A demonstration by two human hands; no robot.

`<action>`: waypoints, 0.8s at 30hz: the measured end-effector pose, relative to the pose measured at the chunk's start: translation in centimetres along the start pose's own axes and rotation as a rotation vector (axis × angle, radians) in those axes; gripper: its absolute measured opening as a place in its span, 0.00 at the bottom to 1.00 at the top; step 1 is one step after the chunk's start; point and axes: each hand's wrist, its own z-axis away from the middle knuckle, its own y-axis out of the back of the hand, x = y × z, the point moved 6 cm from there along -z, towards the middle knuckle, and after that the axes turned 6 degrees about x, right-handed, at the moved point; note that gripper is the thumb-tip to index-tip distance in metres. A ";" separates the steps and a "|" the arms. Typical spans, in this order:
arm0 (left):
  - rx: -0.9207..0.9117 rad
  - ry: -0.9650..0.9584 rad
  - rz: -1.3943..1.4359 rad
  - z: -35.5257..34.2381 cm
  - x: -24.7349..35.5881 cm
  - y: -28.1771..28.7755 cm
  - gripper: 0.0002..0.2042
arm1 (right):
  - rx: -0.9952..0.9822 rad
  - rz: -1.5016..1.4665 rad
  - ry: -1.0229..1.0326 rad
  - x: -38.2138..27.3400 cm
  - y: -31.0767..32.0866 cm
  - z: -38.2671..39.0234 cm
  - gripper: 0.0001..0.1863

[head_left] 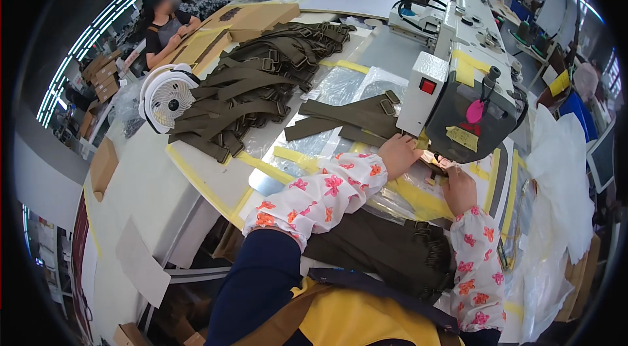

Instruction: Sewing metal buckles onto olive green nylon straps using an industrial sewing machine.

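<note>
Under the head of an industrial sewing machine (474, 110), both my hands are at the lit work spot. My left hand (399, 155) has its fingers bent over an olive webbing strap (366, 136), which runs out to the left with a metal buckle (388, 106) near it. Closed in a pinch, my right hand (460, 190) is at the right side of the same spot, on the strap's short end; the fingertips are partly hidden by the machine. In front of my body lies a stack of olive straps (386, 251) with buckles at its right end.
A large heap of buckled olive straps (261, 77) covers the table's left part, beside a white fan (169, 98). Yellow tape (297, 159) marks the tabletop. White plastic sheeting (559, 176) hangs at the right. Another person (169, 28) sits at the far left behind cardboard (265, 18).
</note>
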 end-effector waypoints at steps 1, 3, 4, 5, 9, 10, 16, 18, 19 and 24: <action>-0.042 -0.020 -0.085 0.1 0.0 -0.1 0.09 | 0.045 -0.084 -0.085 0.6 0.4 -0.5 0.09; -0.002 -0.112 -0.129 0.7 0.6 0.6 0.11 | 0.125 -0.176 -0.109 0.5 1.4 -0.7 0.08; 0.079 -0.199 -0.098 1.4 0.9 1.6 0.13 | 0.121 -0.170 -0.093 -0.2 1.6 -0.6 0.07; 0.130 -0.216 -0.064 2.4 0.8 2.6 0.13 | 0.179 -0.228 0.014 -1.5 2.2 -0.3 0.07; 0.178 -0.234 -0.052 6.3 -3.4 5.7 0.12 | 0.223 -0.320 0.147 -5.6 1.7 -0.8 0.06; 0.192 -0.183 -0.172 6.2 -5.9 6.0 0.13 | 0.234 -0.358 0.181 -6.4 1.4 -1.4 0.06; -0.135 0.349 -0.236 5.7 -15.5 1.4 0.19 | -0.098 -0.311 0.097 -5.3 1.8 -0.7 0.07; -0.170 0.368 -0.048 6.3 -15.6 0.2 0.24 | -0.118 -0.379 0.030 -3.6 4.2 1.3 0.08; -0.208 0.365 -0.040 6.8 -15.1 -0.4 0.24 | -0.175 -0.411 -0.025 -2.8 5.0 2.3 0.09; -0.297 0.345 -0.266 6.4 -11.6 1.9 0.23 | -0.226 -0.510 -0.178 -2.9 8.6 6.8 0.10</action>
